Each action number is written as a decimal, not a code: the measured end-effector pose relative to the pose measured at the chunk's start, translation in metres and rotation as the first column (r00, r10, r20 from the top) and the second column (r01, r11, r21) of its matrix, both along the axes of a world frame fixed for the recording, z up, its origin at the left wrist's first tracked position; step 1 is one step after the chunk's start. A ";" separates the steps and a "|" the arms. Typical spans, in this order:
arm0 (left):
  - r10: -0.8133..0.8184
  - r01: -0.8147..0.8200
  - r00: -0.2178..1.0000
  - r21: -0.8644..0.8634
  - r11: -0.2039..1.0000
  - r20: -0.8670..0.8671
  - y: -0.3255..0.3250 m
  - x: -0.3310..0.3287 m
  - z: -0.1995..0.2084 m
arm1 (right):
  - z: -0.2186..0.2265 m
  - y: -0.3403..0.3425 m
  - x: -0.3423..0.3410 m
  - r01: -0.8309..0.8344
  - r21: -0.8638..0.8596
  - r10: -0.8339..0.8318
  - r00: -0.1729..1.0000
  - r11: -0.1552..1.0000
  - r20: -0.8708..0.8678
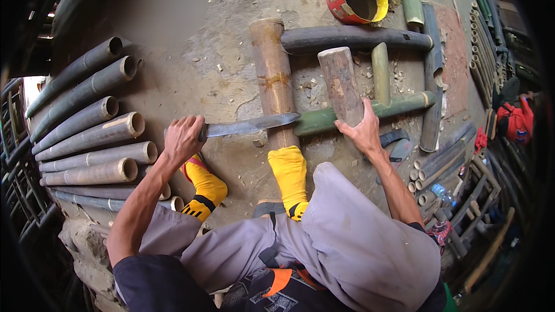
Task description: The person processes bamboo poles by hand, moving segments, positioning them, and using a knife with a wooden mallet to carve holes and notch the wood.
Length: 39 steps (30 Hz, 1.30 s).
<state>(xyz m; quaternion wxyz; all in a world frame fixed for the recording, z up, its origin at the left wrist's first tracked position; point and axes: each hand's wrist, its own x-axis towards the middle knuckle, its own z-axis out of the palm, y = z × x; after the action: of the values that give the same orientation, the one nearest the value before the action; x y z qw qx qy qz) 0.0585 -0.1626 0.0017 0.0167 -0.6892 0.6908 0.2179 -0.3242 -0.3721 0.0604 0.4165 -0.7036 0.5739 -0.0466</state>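
Note:
My left hand (185,136) is closed around the handle of a machete (251,124), whose blade points right across a thick brown bamboo pole (273,75). The blade's tip reaches the near end of a green bamboo pole (341,117); whether it touches the bamboo I cannot tell. In my right hand (364,130) is a thick wooden block (341,78), gripped at its lower end and tilted up over the green pole. One foot in a yellow sock (288,167) rests against the brown pole's near end. The other yellow-socked foot (208,188) is on the floor.
A dark bamboo pole (352,37), a short upright piece (380,75) and a split dark pole (430,81) lie beyond the block. A red and yellow bucket (381,3) stands at the back. Several bamboo poles (98,141) are stacked left; more bundled pieces (442,159) lie right.

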 end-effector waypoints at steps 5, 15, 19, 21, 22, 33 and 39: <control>0.003 -0.003 1.000 0.015 1.000 -0.030 -0.007 0.002 0.002 | 0.003 0.004 0.001 -0.188 -0.056 0.189 0.982 0.981 0.027; -0.015 0.013 1.000 0.154 0.988 0.011 -0.021 0.008 -0.006 | 0.007 -0.043 0.040 -0.925 -0.381 0.937 0.136 0.003 -0.322; -0.026 0.023 0.999 0.148 0.989 0.020 -0.020 0.009 -0.008 | 0.033 0.003 0.059 -0.946 -0.322 0.961 0.129 0.045 -0.245; -0.014 0.010 1.000 0.161 0.987 0.023 -0.019 0.009 -0.011 | 0.041 0.017 0.066 -0.816 -0.575 0.996 -0.013 -0.060 -0.085; -0.009 0.005 1.000 0.168 0.986 0.025 -0.018 0.009 -0.012 | 0.040 0.019 0.068 -0.723 -0.686 0.995 -0.103 -0.080 -0.007; -0.037 0.030 0.998 0.133 0.991 0.048 -0.022 0.007 -0.015 | 0.035 0.028 0.061 -0.739 -0.673 0.996 -0.082 -0.034 0.041; -0.019 0.012 0.997 0.099 0.995 0.075 -0.021 0.011 -0.021 | 0.021 0.001 0.086 -0.996 0.052 0.941 0.053 0.075 -0.333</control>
<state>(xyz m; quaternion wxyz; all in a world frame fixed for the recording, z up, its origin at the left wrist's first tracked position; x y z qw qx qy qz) 0.0698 -0.1840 -0.0191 0.0786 -0.6899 0.6835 0.2250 -0.2385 -0.3715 0.0813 0.1819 -0.9392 -0.0066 0.2910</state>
